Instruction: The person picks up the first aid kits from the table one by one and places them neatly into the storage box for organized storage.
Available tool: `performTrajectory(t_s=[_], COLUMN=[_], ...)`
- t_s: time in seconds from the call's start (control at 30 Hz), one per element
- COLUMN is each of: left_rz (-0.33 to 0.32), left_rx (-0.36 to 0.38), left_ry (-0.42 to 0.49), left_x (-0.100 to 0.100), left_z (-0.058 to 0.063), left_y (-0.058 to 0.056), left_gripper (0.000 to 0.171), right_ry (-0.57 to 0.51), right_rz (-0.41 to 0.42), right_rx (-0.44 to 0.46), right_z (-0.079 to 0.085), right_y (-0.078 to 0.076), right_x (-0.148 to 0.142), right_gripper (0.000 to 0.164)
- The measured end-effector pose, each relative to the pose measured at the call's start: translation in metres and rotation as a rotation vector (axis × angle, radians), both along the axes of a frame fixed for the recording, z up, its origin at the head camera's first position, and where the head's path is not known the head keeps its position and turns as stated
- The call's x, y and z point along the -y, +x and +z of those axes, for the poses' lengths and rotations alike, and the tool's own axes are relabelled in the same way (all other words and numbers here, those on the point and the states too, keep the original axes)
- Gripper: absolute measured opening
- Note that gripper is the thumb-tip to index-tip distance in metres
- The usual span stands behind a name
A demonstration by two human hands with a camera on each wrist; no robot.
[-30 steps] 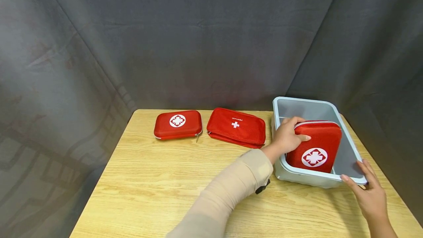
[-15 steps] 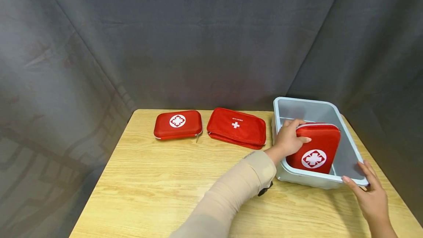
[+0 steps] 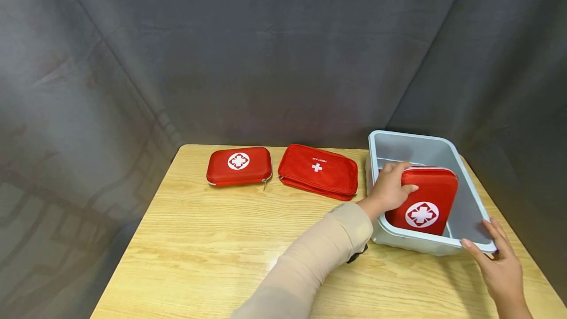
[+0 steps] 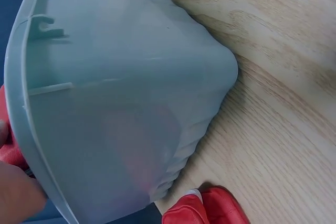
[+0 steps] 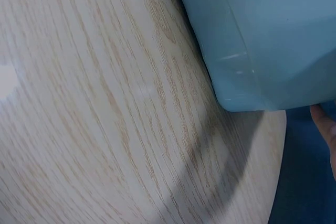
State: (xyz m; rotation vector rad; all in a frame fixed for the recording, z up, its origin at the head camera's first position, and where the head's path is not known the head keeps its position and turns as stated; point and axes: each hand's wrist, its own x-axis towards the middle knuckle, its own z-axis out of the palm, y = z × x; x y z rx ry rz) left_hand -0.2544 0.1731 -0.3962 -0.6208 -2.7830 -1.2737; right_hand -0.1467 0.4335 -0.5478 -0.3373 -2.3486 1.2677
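My left hand (image 3: 390,188) grips the upper left edge of a red first aid case (image 3: 427,188), its thumb on the front face. The case stands on edge, leaning, inside a grey-blue plastic bin (image 3: 414,136), with its white cross emblem facing me. A patch of red shows behind my hand in the bin. My right hand (image 3: 504,267) holds the bin's near right corner, thumb at the front rim and fingers over the side rim. In the left wrist view, the left hand (image 4: 18,192) reaches over the rim, and red shows faintly through the bin's wall.
On the wooden table (image 3: 212,240), left of the bin, lie a flat red first aid pouch (image 3: 332,174) and a hard red zipped first aid case (image 3: 219,169). Grey curtains (image 3: 283,53) hang behind and on both sides.
The first aid case in my left hand has sunk slightly lower in the bin and shifted a little right, the hand moving along with it. My right hand keeps its hold on the rim.
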Motion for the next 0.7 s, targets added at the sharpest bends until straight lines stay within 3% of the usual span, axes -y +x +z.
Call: performTrajectory(t_s=[0.17,0.4,0.7], left_rz=[-0.02,-0.032,0.038], left_rx=[-0.059,-0.086,-0.183], left_ry=[-0.115,-0.236,-0.402], left_x=[-0.004,-0.008,-0.01], left_z=[-0.001,-0.002,-0.004], left_y=[0.001,0.001,-0.004], left_gripper=[0.051,0.06,0.058], right_ry=[-0.039,-0.026,-0.028], right_rz=[0.007,-0.006,0.006], right_rx=[-0.003,0.0,-0.022], right_z=[0.007,-0.009,-0.005], right_y=[0.004,0.001,-0.001], right_x=[0.006,-0.005,-0.003], right_gripper=[0.067,0.068,0.068])
